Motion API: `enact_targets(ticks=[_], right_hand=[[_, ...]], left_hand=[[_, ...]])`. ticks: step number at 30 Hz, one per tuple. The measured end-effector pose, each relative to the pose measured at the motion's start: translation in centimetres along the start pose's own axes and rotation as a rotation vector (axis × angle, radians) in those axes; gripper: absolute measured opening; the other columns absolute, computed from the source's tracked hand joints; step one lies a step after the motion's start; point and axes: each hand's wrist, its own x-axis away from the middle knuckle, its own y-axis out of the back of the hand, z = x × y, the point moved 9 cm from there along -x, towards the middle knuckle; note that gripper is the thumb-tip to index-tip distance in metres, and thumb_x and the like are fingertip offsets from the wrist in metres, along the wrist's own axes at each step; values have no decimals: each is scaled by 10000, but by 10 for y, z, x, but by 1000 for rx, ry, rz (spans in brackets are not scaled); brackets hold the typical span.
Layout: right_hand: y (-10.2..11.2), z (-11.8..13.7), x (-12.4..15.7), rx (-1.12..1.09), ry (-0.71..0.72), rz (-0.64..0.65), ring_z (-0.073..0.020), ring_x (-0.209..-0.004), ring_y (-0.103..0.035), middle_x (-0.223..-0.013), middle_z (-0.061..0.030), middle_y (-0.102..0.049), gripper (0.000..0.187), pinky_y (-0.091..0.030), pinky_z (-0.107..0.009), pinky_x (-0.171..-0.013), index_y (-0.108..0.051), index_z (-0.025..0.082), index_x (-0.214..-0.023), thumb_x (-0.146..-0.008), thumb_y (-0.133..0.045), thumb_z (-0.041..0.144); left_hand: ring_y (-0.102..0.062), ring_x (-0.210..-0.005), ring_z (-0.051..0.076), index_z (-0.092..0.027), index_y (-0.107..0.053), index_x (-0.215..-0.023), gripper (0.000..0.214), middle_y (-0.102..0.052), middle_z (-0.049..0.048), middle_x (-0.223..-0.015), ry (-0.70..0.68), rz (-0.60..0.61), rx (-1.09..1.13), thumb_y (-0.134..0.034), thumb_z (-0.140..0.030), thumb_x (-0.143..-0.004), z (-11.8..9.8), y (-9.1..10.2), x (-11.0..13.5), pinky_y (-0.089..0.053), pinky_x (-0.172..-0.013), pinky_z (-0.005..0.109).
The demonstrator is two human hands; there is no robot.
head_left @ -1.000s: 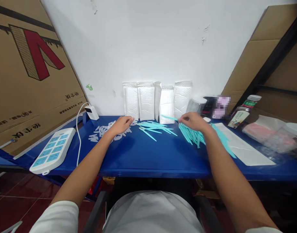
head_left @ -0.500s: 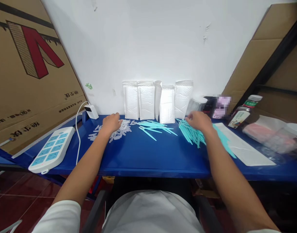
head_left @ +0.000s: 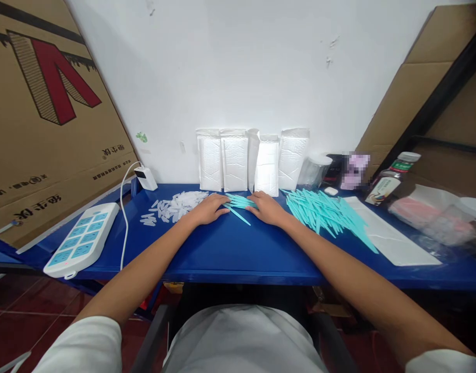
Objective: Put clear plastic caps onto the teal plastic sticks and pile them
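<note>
On the blue table (head_left: 238, 248) my left hand (head_left: 208, 208) and my right hand (head_left: 267, 208) lie palm down on either side of a small heap of teal plastic sticks (head_left: 238, 203), fingers stretched out and touching the sticks. A larger pile of teal sticks (head_left: 323, 212) lies to the right of my right hand. A scatter of small clear plastic caps (head_left: 175, 205) lies just left of my left hand.
Several white padded envelopes (head_left: 253, 159) lean on the wall behind. A white power strip (head_left: 81, 239) and charger (head_left: 145, 178) sit at left, a flat white envelope (head_left: 389, 233), a bottle (head_left: 389, 178) and a clear jar (head_left: 314, 172) at right. Cardboard sheets stand at both sides.
Both hands have moved inward: the left from the clear caps, the right from the large teal pile. They now rest at the small middle heap of sticks.
</note>
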Motion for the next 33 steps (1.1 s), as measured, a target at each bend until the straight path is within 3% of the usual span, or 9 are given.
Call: enact_targets(ticks=[6, 12, 17, 24, 27, 31, 33], right_hand=[[5, 11, 1, 74, 14, 52, -334, -1089, -592, -1150, -212, -663, 286, -460, -421, -943, -722, 126, -1159, -1071, -523, 312], [6, -6, 6, 52, -46, 72, -290, -1009, -607, -1057, -180, -665, 320, -431, -362, -851, -701, 153, -1000, -1095, -406, 229], [24, -29, 13, -126, -109, -33, -251, -914, -596, -988, -140, -654, 330, -435, -347, -824, -641, 163, -943, -1094, -361, 250], [38, -8, 15, -518, -34, -27, -205, -806, -588, -869, -65, -626, 367, -454, -317, -773, -594, 202, -887, -1093, -377, 414], [40, 0, 15, -589, -16, -2, -188, -754, -574, -831, -42, -599, 392, -451, -310, -750, -598, 203, -881, -1086, -391, 465], [41, -1, 16, -634, -18, 6, -181, -731, -556, -788, -25, -581, 426, -444, -302, -728, -584, 206, -855, -1073, -401, 524], [40, -1, 15, -656, -24, 17, -178, -721, -547, -775, -18, -574, 439, -439, -300, -718, -570, 208, -837, -1065, -408, 545]], left_hand=[[-635, -1203, 328, -218, -712, -1280, 389, -717, 144, -1281, 0, -90, 89, -614, -453, -986, -6, 9, 0, -485, -1067, 482], [-630, -1153, 334, -206, -695, -1250, 418, -708, 142, -1198, 56, -166, 59, -668, -504, -959, -3, 23, 3, -504, -999, 465], [-636, -1153, 313, -182, -649, -1318, 483, -698, 145, -1198, 109, -261, 84, -534, -556, -1036, 1, 34, 6, -492, -1018, 451], [-646, -1037, 283, -172, -595, -1405, 558, -703, 118, -1087, 112, -234, 184, -394, -584, -1088, -16, 30, 3, -492, -938, 408], [-627, -994, 277, -179, -645, -1320, 533, -679, 105, -1023, 106, -270, 153, -389, -585, -1089, -21, 35, 3, -484, -930, 409], [-577, -1092, 285, -194, -692, -1095, 498, -625, 110, -1056, 121, -411, 68, -390, -590, -1085, -22, 50, 8, -444, -1021, 417], [-588, -1008, 263, -198, -661, -979, 512, -623, 90, -992, 116, -375, 116, -346, -583, -1098, -24, 48, 7, -457, -958, 389]])
